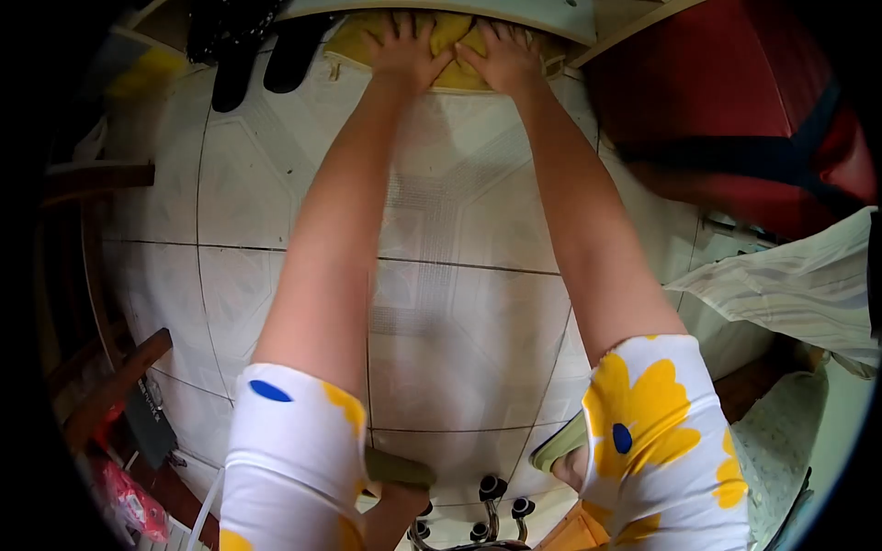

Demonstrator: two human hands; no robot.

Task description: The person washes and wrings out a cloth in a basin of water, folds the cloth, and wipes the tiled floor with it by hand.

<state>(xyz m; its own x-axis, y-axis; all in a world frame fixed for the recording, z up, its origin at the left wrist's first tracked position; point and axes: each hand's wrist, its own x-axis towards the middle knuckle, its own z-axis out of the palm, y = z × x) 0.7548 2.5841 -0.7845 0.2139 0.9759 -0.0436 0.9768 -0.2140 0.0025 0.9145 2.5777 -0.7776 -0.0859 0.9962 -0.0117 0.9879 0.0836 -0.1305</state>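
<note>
A yellow cloth (349,41) lies on the tiled floor at the top of the view, along the foot of a pale panel. My left hand (404,53) presses on it with fingers spread. Beside it, my right hand (505,60) also rests palm down on the cloth, fingers apart. The thumbs point toward each other with a small gap between them. Both arms are stretched out straight ahead, and parts of the cloth are hidden under the hands.
Dark slippers (292,57) sit left of the cloth. At right stands a red box-like thing (707,101) with a dark strap, near a striped fabric (799,280). Wooden furniture legs (119,376) line the left. My feet in green slippers (560,443) flank a metal base with casters (493,487).
</note>
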